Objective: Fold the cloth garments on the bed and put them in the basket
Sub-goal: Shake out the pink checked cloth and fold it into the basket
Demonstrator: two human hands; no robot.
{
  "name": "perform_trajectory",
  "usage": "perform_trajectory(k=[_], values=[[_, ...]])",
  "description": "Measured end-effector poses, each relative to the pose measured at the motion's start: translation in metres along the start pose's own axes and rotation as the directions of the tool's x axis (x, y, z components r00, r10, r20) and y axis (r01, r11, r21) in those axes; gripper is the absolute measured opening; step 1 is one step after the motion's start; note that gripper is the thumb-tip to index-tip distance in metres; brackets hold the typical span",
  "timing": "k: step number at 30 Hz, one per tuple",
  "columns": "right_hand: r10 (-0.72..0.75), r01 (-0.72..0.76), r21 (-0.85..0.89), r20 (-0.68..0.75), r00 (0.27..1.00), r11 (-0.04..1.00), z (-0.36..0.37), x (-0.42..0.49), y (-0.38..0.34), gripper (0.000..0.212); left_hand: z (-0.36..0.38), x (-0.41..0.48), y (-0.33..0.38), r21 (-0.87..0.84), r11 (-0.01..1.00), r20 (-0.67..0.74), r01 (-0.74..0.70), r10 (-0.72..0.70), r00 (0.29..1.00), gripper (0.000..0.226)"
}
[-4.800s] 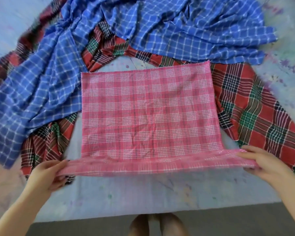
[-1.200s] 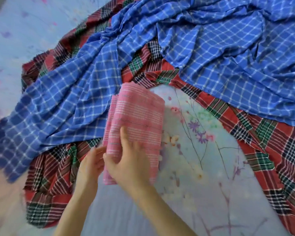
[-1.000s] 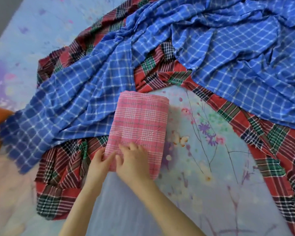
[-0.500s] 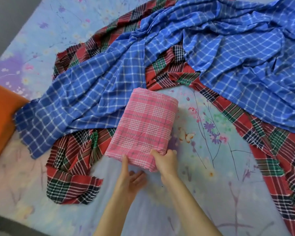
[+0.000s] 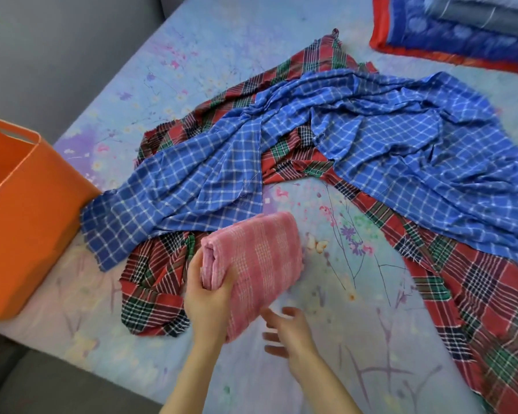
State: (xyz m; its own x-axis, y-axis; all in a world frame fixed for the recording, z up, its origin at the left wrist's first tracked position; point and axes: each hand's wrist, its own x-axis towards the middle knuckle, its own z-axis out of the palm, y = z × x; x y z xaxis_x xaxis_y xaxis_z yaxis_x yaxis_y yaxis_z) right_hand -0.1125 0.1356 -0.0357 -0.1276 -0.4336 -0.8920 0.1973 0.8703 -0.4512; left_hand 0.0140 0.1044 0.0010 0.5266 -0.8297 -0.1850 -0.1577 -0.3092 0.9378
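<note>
We see the pale blue floral bed sheet (image 5: 341, 369) filling most of the view, its near edge running diagonally along the bottom left and its left edge meeting grey floor. Across its middle sprawls the crumpled blue-and-white checked cloth (image 5: 371, 150), draped over the red-and-green tartan cloth (image 5: 476, 294), which shows at the top, lower left and right. The orange plastic basket (image 5: 27, 219) stands at the bed's left edge, its corner touching the blue cloth, its opening only partly in view. A blue bedding roll with a red border (image 5: 449, 40) lies at the far right corner.

Bare sheet lies open in front of us and between the two tartan arms.

The folded pink checked cloth (image 5: 263, 264) is a thick, layered bundle, blurred, its folded end turned left, near the bed's front, overlapping the tartan's lower left part. Our left hand (image 5: 210, 300) grips its left end, thumb on top and fingers beneath. Our right hand (image 5: 287, 333) hovers just right of the bundle's near end, fingers spread and loose, holding nothing.
</note>
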Motion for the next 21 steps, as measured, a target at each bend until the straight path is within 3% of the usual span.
perform_trajectory(k=[2, 5, 7, 11, 13, 17, 21], values=[[-0.088, 0.087, -0.031, -0.051, 0.995, 0.996, -0.012, -0.012, -0.007, 0.056, -0.008, -0.006, 0.024, 0.185, 0.945, 0.041, -0.271, 0.268, 0.963, 0.051], [-0.193, 0.191, -0.046, -0.056, 0.980, 0.981, -0.024, -0.030, -0.022, 0.069, -0.028, -0.013, 0.059, 0.391, 0.683, 0.243, -0.617, 0.570, 0.785, 0.052], [-0.225, 0.224, -0.049, -0.023, 0.974, 0.973, -0.027, -0.042, -0.034, 0.083, -0.044, -0.017, 0.079, 0.408, 0.561, 0.326, -0.720, 0.647, 0.689, 0.057], [-0.308, 0.313, -0.024, 0.126, 0.943, 0.949, -0.014, -0.074, -0.062, 0.106, -0.092, -0.017, 0.129, 0.341, 0.516, 0.316, -0.786, 0.724, 0.613, 0.057], [-0.370, 0.371, 0.032, 0.200, 0.907, 0.928, -0.001, -0.089, -0.075, 0.105, -0.122, -0.012, 0.155, 0.275, 0.579, 0.291, -0.767, 0.710, 0.641, 0.054], [-0.330, 0.323, 0.098, 0.464, 0.822, 0.941, 0.030, -0.100, -0.091, 0.103, -0.185, 0.012, 0.207, 0.115, 0.829, 0.284, -0.548, 0.501, 0.817, 0.055], [-0.331, 0.175, 0.294, 0.654, 0.680, 0.940, 0.095, -0.101, -0.105, 0.109, -0.249, 0.060, 0.231, 0.032, 0.882, 0.325, -0.470, 0.435, 0.840, 0.051]])
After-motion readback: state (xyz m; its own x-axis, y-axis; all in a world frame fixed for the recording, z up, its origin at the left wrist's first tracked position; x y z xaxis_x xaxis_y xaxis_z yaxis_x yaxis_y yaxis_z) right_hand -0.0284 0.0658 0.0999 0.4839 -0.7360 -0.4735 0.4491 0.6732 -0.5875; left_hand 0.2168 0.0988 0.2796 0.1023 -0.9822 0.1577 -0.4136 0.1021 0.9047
